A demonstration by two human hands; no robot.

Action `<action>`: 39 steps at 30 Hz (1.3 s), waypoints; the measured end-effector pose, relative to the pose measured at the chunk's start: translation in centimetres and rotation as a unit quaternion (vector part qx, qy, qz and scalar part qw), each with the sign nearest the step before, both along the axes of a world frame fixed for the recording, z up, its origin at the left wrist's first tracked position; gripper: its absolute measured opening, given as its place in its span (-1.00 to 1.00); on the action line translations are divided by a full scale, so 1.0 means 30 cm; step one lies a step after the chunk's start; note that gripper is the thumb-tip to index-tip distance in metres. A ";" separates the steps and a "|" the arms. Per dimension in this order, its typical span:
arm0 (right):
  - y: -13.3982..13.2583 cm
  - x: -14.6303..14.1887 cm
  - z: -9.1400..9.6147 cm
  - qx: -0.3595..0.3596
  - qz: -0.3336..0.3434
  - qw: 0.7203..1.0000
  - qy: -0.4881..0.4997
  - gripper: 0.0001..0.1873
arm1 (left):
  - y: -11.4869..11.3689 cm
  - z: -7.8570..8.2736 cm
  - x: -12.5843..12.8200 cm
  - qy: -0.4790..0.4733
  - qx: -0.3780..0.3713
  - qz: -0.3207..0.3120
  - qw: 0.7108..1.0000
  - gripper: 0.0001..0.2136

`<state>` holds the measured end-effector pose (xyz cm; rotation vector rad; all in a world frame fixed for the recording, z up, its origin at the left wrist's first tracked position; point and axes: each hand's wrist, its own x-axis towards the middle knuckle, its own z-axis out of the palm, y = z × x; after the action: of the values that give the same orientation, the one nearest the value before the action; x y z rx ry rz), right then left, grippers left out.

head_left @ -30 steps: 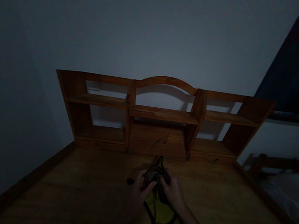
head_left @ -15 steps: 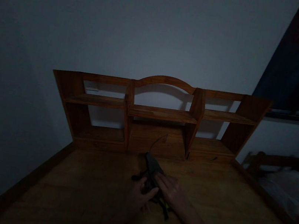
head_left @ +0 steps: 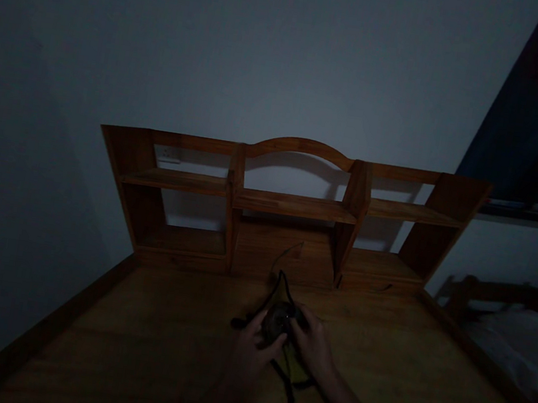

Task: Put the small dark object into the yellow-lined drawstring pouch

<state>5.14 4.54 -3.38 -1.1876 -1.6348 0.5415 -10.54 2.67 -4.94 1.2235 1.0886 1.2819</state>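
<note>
A black tab (head_left: 237, 323) shows leftmost, near 9 o'clock of the dark round object (head_left: 276, 322). The left hand (head_left: 251, 348) sits at 7 o'clock, fingers and thumb curled around the object's near-left side, gripping it. The object lies between both hands over the wooden desk (head_left: 151, 345), touching the fingertips, with no clear long axis; yellow-green cloth (head_left: 295, 370) stretches from 12 to 5 o'clock around it. The right hand (head_left: 312, 343), at 4 o'clock, is about equally near, thumb against the object; whether its fingers grip that or cloth I cannot tell

No legible text, no readable labels, brands or numbers; no signs readable anywhere
</note>
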 end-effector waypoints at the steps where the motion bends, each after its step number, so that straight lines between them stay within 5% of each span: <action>1: 0.002 -0.010 0.001 -0.019 -0.002 0.999 0.037 -0.72 | -0.003 0.006 -0.005 0.010 0.014 0.000 1.000 -0.40; 8: 0.026 -0.059 -0.028 -0.137 0.040 0.965 0.220 -0.72 | -0.029 0.066 -0.038 0.149 0.118 0.022 0.982 -0.44; 14: 0.019 -0.064 -0.052 -0.125 0.036 0.963 0.235 -0.76 | -0.035 0.079 -0.032 0.198 0.164 0.021 0.966 -0.43; 16: 0.006 -0.040 -0.030 -0.085 0.028 0.978 0.186 -0.75 | -0.034 0.076 -0.026 0.213 0.140 0.010 0.967 -0.43; 19: -0.014 0.010 0.007 0.075 0.031 0.995 -0.066 -0.56 | -0.029 0.062 -0.021 0.254 0.096 0.016 0.962 -0.47; 22: -0.024 0.045 0.028 0.268 0.028 0.924 -0.270 -0.51 | -0.021 0.047 -0.018 0.258 0.092 0.012 0.962 -0.56; 24: -0.025 0.053 0.035 0.326 0.030 0.888 -0.323 -0.50 | -0.017 0.045 -0.017 0.239 0.086 0.000 0.967 -0.59; 28: -0.026 0.047 0.045 0.246 0.048 0.926 -0.284 -0.50 | -0.017 0.062 -0.009 0.163 0.046 -0.007 0.985 -0.59; 33: -0.026 0.025 0.039 0.075 0.028 0.993 -0.091 -0.60 | -0.026 0.090 0.001 0.081 0.003 0.008 0.997 -0.55; 39: -0.001 -0.008 0.026 -0.044 -0.004 0.996 0.084 -0.69 | -0.012 0.082 -0.003 0.042 -0.048 0.034 0.997 -0.51</action>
<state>4.91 4.51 -2.60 -1.1797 -1.4760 0.6945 -10.63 2.31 -2.48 1.1857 1.2477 1.2239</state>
